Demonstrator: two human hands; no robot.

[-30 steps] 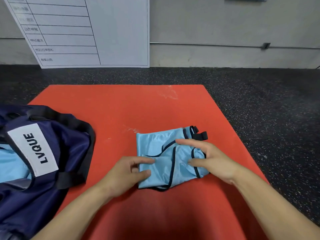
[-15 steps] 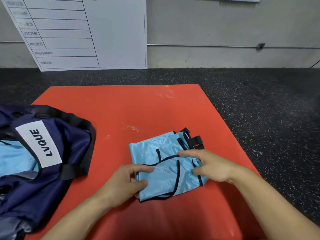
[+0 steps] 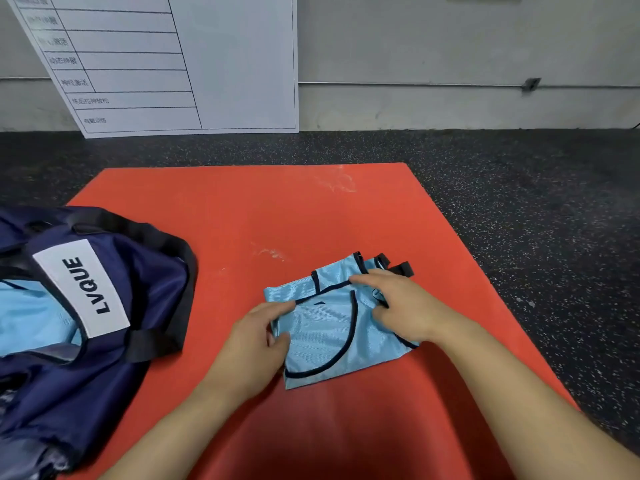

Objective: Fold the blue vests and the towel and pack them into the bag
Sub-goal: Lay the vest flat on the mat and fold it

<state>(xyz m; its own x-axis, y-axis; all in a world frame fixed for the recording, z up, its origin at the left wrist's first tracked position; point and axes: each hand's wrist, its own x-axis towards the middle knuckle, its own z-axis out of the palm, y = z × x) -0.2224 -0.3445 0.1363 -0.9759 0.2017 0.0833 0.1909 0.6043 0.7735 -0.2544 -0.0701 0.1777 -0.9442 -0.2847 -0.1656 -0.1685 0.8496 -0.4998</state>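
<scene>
1. Lying folded on the red mat (image 3: 277, 209), a light blue vest (image 3: 329, 327) with dark trim sits a little right of the centre of the frame, in its lower half.
2. The left hand (image 3: 256, 344) holds the left edge of the vest, with the thumb on top of the cloth and the fingers curled at the edge.
3. The right hand (image 3: 401, 306) lies on the right side of the vest; its fingers are bent and pinch the cloth there.
4. Two short black straps (image 3: 401, 268) stick out from the upper right corner of the vest, just behind the right hand.
5. A navy bag (image 3: 114, 306) lies at the left of the frame, partly on the mat, well apart from the vest. It has a white label with the word LVQUE, and its mouth is open.
6. Inside the bag more light blue cloth (image 3: 31, 320) shows.
7. The mat lies on a dark speckled floor (image 3: 536, 202).
8. In the upper left of the frame a white board (image 3: 207, 64) with a table of lines leans against the grey wall.
</scene>
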